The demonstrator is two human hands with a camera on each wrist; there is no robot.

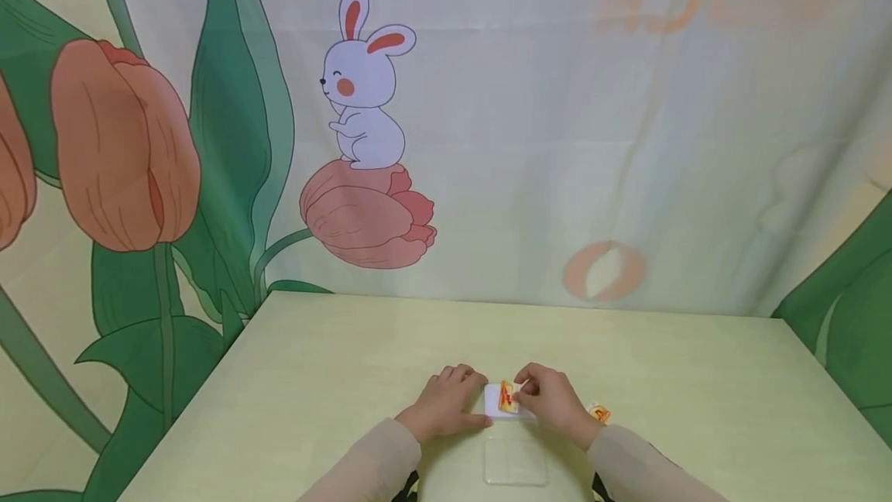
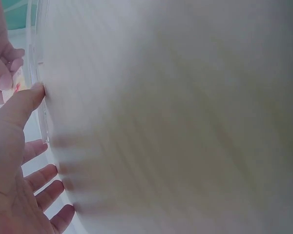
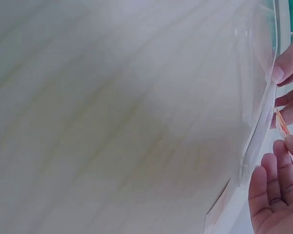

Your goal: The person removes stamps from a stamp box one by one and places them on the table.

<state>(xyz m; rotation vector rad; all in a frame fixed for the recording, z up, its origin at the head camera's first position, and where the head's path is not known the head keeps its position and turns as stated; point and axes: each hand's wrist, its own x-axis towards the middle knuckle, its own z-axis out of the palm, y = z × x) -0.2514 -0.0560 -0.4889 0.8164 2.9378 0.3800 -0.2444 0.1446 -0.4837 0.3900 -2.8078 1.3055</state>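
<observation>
A small white rectangular box (image 1: 492, 401) lies in front of the person. At its left end is the left hand (image 1: 449, 403), thumb at the near edge and index finger at the far one. The other left fingers (image 2: 49, 195) spread out beside it. Between thumb and fingertips the right hand (image 1: 555, 403) pinches a small orange and yellow card (image 1: 508, 397), tilted over the box. In the right wrist view the card (image 3: 282, 123) shows edge-on, and the remaining right fingers (image 3: 276, 185) are loosely bent.
A clear plastic lid (image 1: 516, 462) lies on the pale table (image 1: 334, 362), nearer the person than the box. Another orange and white card (image 1: 598, 412) lies beside the right wrist. Behind the table hangs a printed cloth (image 1: 502, 138) with tulips and a rabbit.
</observation>
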